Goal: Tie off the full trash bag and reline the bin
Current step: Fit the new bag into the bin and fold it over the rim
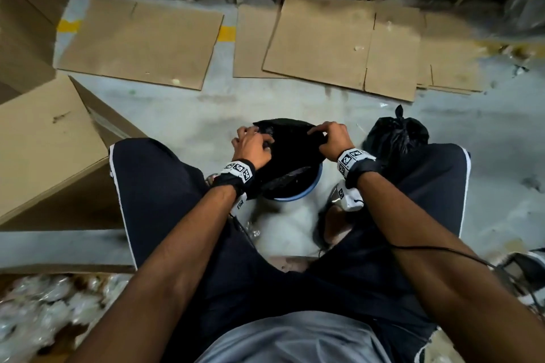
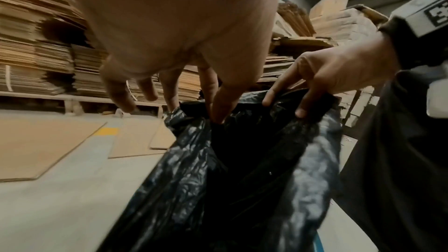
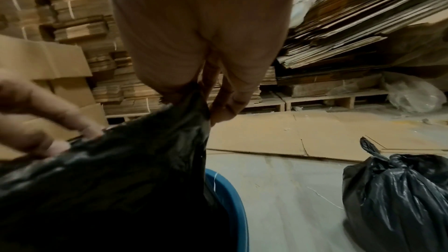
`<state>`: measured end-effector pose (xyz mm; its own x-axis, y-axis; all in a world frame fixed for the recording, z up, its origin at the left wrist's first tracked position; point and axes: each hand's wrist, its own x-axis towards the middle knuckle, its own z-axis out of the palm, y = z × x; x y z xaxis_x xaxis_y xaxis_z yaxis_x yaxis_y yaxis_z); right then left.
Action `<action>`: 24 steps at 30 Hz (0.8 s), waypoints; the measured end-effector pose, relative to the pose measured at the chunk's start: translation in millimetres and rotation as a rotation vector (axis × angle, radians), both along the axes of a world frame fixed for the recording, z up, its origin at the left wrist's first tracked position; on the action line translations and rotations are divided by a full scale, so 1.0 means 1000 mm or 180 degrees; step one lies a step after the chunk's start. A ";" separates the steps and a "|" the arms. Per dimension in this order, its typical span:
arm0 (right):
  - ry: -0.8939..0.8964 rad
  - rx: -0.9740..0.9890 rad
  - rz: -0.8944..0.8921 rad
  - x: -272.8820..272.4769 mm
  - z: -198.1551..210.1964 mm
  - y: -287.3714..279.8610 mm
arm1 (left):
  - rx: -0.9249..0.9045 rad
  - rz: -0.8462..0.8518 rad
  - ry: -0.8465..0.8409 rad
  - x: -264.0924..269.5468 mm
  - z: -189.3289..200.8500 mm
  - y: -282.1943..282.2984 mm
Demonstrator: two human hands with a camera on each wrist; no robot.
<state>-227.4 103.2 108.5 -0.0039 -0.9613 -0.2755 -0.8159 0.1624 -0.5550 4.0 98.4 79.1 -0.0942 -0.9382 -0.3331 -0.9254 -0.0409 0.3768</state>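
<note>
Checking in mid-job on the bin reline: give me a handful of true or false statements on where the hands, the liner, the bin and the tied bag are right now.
1. The tied bag sits on the floor to the person's right of the bin. True.
2. The bin is red. False: its visible rim is blue.
3. Both hands hold the new liner. True: the left hand and the right hand pinch its top edge at opposite sides.
4. The liner's edge is already folded down over the whole rim. False: the hands hold it above the bin, and the near rim shows bare.
5. The left hand rests on a cardboard sheet. False: its fingers grip the liner.
</note>
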 end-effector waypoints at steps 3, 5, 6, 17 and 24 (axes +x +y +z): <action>0.0076 0.0065 0.0238 0.000 -0.026 -0.004 | 0.0067 -0.0028 0.0026 -0.005 -0.009 -0.015; 0.0164 0.0138 0.0201 -0.003 -0.045 -0.005 | 0.0186 0.0153 0.0247 -0.001 -0.021 -0.024; 0.0192 0.0178 0.0077 -0.007 -0.054 -0.003 | 0.0238 0.0253 0.0334 0.003 -0.030 -0.027; 0.0433 0.0344 -0.0678 -0.016 -0.086 0.002 | 0.0093 0.0216 -0.0280 0.023 -0.073 -0.017; 0.0210 0.0621 -0.0489 -0.009 -0.087 0.009 | 0.0675 0.1056 0.0603 0.029 -0.073 -0.017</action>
<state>-236.1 112.1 21.8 -0.1701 -0.8767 -0.4500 -0.8068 0.3861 -0.4473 33.1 81.1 6.4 0.1229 -0.8406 -0.5275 -0.7645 -0.4191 0.4898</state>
